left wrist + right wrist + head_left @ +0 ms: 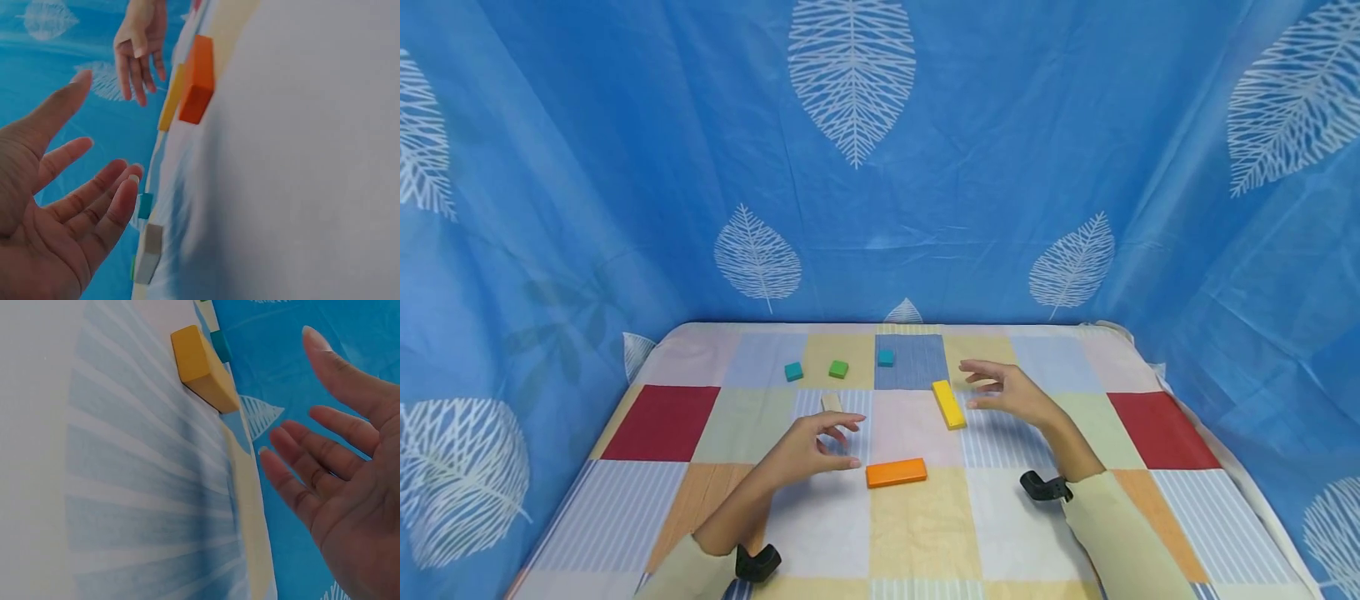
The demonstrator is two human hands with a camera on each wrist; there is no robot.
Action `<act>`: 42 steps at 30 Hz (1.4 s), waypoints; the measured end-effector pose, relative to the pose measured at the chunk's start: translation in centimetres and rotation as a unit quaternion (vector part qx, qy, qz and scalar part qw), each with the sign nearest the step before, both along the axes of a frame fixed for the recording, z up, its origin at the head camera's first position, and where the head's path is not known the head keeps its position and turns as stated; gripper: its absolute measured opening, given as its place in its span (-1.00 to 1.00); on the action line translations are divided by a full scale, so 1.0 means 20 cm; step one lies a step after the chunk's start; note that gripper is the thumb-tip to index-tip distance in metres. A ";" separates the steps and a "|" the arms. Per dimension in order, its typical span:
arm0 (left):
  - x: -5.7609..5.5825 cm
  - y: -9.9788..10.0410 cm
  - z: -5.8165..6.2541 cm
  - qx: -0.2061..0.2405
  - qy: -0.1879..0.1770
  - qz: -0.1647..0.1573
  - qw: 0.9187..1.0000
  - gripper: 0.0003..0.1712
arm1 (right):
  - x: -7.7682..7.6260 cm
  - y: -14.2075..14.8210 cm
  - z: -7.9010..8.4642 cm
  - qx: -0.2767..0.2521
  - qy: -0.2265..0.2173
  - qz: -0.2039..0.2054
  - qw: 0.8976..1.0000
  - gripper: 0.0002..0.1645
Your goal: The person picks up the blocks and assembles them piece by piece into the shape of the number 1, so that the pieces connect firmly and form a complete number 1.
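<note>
My left hand hovers over the cloth with fingers loosely spread and nothing in them. Just right of its thumb lies an orange block, flat and long. A small off-white block is behind that hand, partly covered by it in the head view. On the other side, my right hand is held above the cloth, relaxed and holding nothing. Beside its fingertips lies a long yellow block. In the right wrist view the yellow block stands apart from the fingers.
Toward the back of the patchwork cloth sit a teal block, a green block and a blue-teal block. A blue curtain with white leaf prints surrounds the table's back and sides.
</note>
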State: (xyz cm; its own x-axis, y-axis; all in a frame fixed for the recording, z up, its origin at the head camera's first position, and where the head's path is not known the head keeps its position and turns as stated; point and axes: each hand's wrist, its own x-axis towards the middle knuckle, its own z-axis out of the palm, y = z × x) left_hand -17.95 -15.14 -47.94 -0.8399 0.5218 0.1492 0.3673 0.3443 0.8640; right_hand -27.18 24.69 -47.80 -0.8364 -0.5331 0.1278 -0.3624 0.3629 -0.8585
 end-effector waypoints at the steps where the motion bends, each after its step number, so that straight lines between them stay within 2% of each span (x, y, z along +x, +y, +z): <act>1: 0.00 0.01 -0.01 -0.005 0.002 -0.005 1.000 -0.29 | -0.01 0.00 -0.01 0.004 0.000 0.002 1.000 -0.12; 6: 0.01 0.04 -0.05 -0.031 -0.002 -0.023 0.999 -0.36 | -0.02 -0.02 -0.03 0.017 -0.025 -0.001 1.000 -0.18; 11: 0.01 0.07 -0.08 -0.048 -0.007 -0.024 0.999 -0.42 | -0.03 -0.05 -0.04 0.013 -0.049 -0.002 0.999 -0.20; 18: 0.00 0.12 -0.10 -0.046 -0.049 -0.021 0.998 -0.51 | -0.07 -0.09 -0.05 0.011 -0.062 -0.002 0.998 -0.12; 26: 0.00 0.14 -0.13 -0.052 -0.053 -0.024 0.997 -0.60 | -0.07 -0.12 -0.07 0.028 -0.058 -0.023 0.998 -0.15; 29: 0.01 0.15 -0.13 -0.047 -0.060 -0.027 0.997 -0.62 | -0.05 -0.13 -0.07 0.028 -0.051 -0.031 0.998 -0.17; 36: 0.03 0.14 -0.16 -0.038 -0.080 -0.034 0.996 -0.64 | 0.06 -0.17 0.04 0.016 -0.069 -0.024 0.997 -0.22; 42: 0.03 0.14 -0.17 -0.038 -0.085 -0.029 0.995 -0.65 | -0.01 -0.15 -0.11 0.020 -0.069 -0.047 0.996 -0.22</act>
State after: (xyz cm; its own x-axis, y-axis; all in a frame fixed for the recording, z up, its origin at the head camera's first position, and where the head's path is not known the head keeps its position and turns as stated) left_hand -17.32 -12.42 -51.35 -0.8181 0.5741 -0.0336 0.2400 0.3938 0.8873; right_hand -27.31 21.63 -49.93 -0.8911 -0.4537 -0.0110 -0.2053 0.4247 -0.8818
